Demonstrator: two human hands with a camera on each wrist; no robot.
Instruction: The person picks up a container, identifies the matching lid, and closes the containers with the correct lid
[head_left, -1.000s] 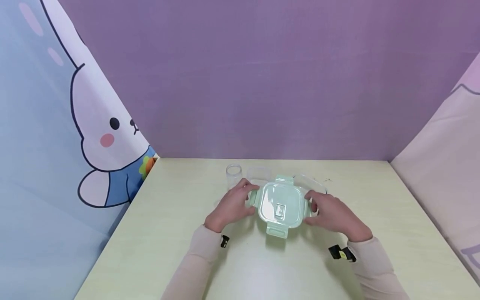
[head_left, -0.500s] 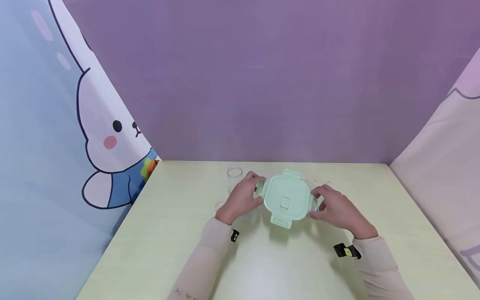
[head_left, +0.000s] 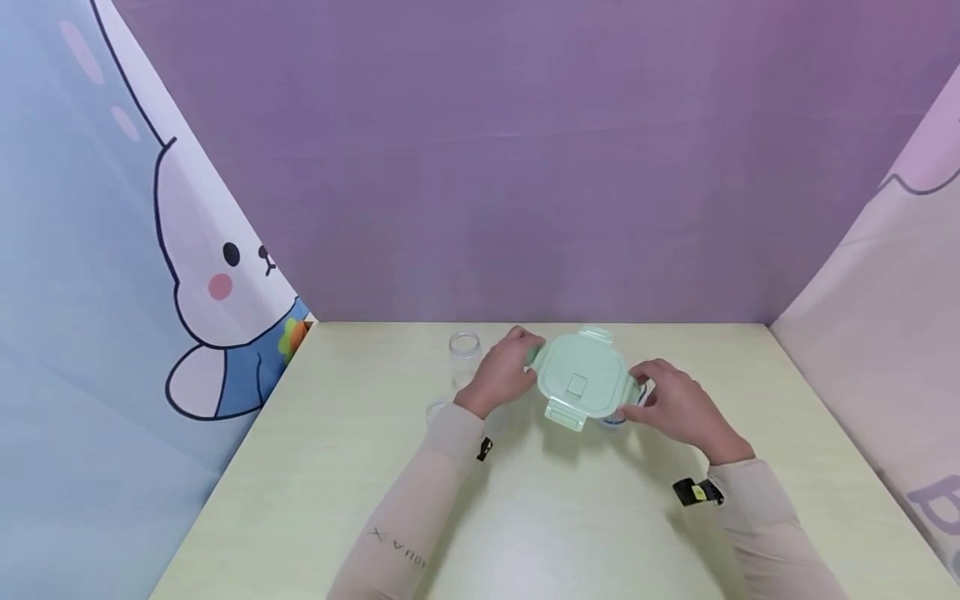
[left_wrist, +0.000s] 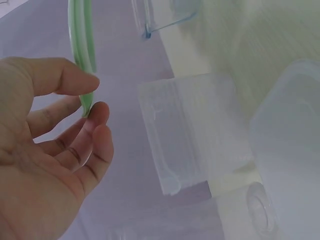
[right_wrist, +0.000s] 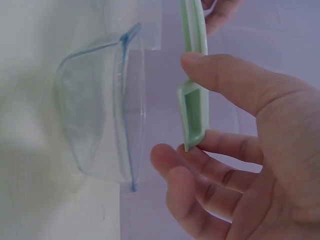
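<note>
Both hands pinched the green lid [head_left: 581, 383] by opposite edges, the left hand [head_left: 501, 377] and right hand [head_left: 673, 408] holding it clear above the bowl [right_wrist: 102, 107]. It seemed mid-placement; next the lid needed squaring over the rim and lowering evenly.

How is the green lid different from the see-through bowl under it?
The lid is pale green and cloudy; the bowl is clear with a blue-tinted rim. The lid is flat and thin with flip tabs on its sides; the bowl is deep and rounded. The lid is held up in the air by the left hand and right hand; the bowl sits on the table, apart from it. Both have rounded corners.
</note>
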